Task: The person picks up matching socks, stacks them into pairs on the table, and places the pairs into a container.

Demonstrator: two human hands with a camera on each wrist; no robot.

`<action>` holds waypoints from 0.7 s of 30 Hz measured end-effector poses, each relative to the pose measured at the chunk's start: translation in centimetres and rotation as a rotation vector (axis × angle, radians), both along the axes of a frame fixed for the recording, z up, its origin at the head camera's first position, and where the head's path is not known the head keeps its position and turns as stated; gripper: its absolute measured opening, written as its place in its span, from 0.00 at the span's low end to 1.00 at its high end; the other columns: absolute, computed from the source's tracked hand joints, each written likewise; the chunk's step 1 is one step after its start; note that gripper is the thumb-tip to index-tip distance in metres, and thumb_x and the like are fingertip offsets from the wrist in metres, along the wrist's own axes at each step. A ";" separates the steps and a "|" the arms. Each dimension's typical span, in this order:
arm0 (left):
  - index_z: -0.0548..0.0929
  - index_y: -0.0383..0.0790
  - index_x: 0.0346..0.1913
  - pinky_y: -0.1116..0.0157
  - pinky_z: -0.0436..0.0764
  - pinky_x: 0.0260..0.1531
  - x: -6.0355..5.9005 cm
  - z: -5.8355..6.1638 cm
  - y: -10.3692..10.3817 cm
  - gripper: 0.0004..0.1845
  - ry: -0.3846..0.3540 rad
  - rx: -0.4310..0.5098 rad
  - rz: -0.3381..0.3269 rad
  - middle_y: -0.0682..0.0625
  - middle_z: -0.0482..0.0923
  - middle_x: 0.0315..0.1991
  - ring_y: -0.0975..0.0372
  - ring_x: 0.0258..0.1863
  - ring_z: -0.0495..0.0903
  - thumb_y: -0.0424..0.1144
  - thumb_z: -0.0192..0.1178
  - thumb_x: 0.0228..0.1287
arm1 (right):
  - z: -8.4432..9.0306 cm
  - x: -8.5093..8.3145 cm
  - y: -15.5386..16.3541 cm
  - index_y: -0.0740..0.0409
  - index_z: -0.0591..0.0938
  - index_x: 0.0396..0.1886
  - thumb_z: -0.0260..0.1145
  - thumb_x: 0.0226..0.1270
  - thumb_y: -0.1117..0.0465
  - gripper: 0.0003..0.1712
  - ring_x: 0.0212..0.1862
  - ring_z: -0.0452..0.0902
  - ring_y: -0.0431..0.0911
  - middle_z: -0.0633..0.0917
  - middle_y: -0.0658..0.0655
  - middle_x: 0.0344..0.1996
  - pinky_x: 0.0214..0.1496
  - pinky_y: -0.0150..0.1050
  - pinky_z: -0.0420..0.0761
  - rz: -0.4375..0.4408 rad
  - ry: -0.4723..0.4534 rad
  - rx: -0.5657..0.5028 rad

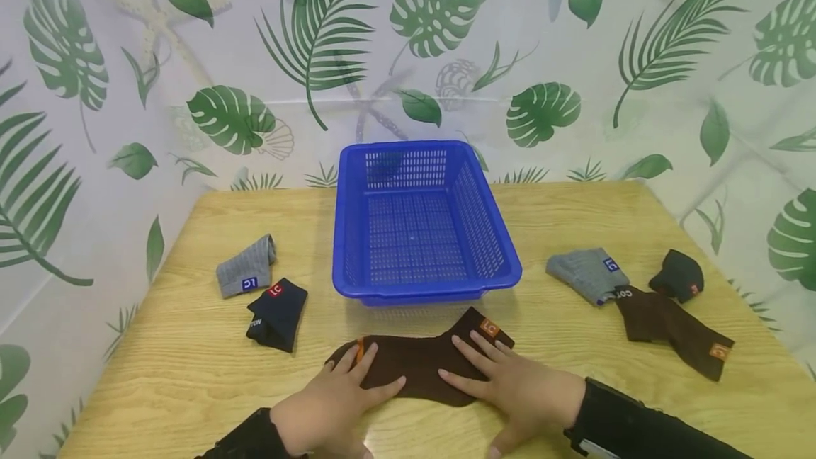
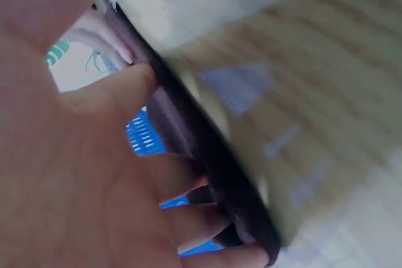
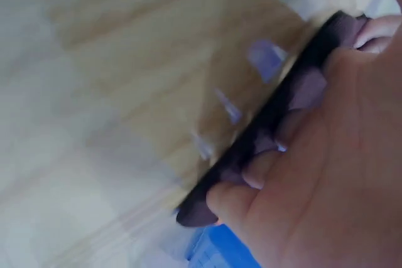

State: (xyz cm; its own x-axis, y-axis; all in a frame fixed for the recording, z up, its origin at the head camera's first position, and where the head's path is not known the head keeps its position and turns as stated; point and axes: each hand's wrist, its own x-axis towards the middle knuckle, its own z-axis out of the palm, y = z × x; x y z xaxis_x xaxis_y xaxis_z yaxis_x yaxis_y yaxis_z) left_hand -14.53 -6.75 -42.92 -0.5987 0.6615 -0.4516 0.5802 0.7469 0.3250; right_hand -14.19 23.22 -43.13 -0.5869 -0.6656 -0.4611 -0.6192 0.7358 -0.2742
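The left hand (image 1: 331,399) and the right hand (image 1: 510,384) both lie flat, fingers straight and a little spread, pressing on a dark brown sock (image 1: 421,363) without gripping it. This sock lies stretched out on the wooden surface (image 1: 191,388), near the front edge and just in front of the blue basket (image 1: 421,282). Its right end, with an orange label, points up toward the front rim of the basket and stays a little apart from it. In the left wrist view the fingers (image 2: 188,224) lie along the dark edge of the sock, and in the right wrist view the fingers (image 3: 264,167) cover its edge in the same way; both pictures are blurred.

The basket stands in the middle of the surface, and nothing can be seen inside it. To the left of it lie a grey sock (image 1: 245,268) and a black sock (image 1: 278,314), close to each other. Between them and the left hand there is a strip of bare wood. To the right lie another grey sock (image 1: 586,273), a second brown sock (image 1: 672,328) that touches it, and a small black sock (image 1: 677,275) just beside them, near the right edge. Between the right hand and this group there is also open wood.
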 end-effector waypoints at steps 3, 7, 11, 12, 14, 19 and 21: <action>0.63 0.65 0.72 0.36 0.62 0.61 -0.2 0.4 0.6 0.46 0.048 0.003 0.007 0.38 0.50 0.75 0.37 0.72 0.50 0.64 0.69 0.48 | 0.3 0.0 -0.4 0.36 0.53 0.77 0.64 0.48 0.25 0.59 0.75 0.36 0.64 0.44 0.61 0.77 0.69 0.64 0.54 -0.015 0.019 -0.041; 0.67 0.51 0.72 0.41 0.62 0.64 -0.7 0.3 2.5 0.38 0.231 0.013 -0.010 0.39 0.56 0.74 0.42 0.71 0.57 0.62 0.60 0.61 | 0.4 -0.7 -1.8 0.46 0.53 0.78 0.55 0.61 0.27 0.52 0.76 0.40 0.62 0.48 0.61 0.77 0.70 0.62 0.55 -0.019 0.108 -0.093; 0.60 0.40 0.74 0.44 0.59 0.67 -1.4 -0.7 4.3 0.37 0.317 0.007 0.026 0.42 0.54 0.75 0.46 0.72 0.56 0.58 0.50 0.71 | -0.4 -1.6 -3.6 0.57 0.53 0.77 0.43 0.71 0.31 0.47 0.76 0.45 0.58 0.54 0.62 0.76 0.72 0.60 0.53 -0.010 0.230 -0.102; 0.58 0.39 0.75 0.44 0.58 0.67 -1.5 -1.0 4.6 0.37 0.317 0.003 0.040 0.42 0.53 0.75 0.46 0.73 0.54 0.58 0.49 0.72 | -0.7 -1.7 -4.0 0.59 0.53 0.77 0.42 0.72 0.32 0.46 0.76 0.46 0.58 0.55 0.62 0.75 0.72 0.59 0.53 -0.012 0.250 -0.093; 0.56 0.37 0.75 0.43 0.57 0.67 -1.6 -1.6 5.0 0.38 0.309 -0.007 0.056 0.41 0.51 0.76 0.45 0.73 0.52 0.57 0.48 0.72 | -1.4 -1.8 -4.5 0.61 0.53 0.77 0.41 0.73 0.32 0.46 0.76 0.46 0.58 0.55 0.62 0.75 0.71 0.60 0.53 -0.015 0.281 -0.068; 0.48 0.36 0.77 0.42 0.51 0.69 -1.7 -2.6 5.2 0.41 0.239 -0.022 0.050 0.40 0.41 0.77 0.46 0.76 0.41 0.59 0.45 0.73 | -3.4 -1.6 -4.9 0.63 0.52 0.76 0.38 0.73 0.31 0.48 0.76 0.41 0.60 0.49 0.64 0.76 0.71 0.62 0.51 -0.023 0.296 -0.052; 0.46 0.37 0.77 0.43 0.46 0.70 -2.0 -3.0 5.3 0.41 0.204 -0.028 0.059 0.41 0.37 0.78 0.47 0.76 0.36 0.59 0.42 0.74 | -4.1 -1.7 -4.8 0.62 0.51 0.77 0.36 0.72 0.30 0.49 0.76 0.38 0.59 0.47 0.63 0.77 0.72 0.62 0.49 -0.047 0.290 -0.071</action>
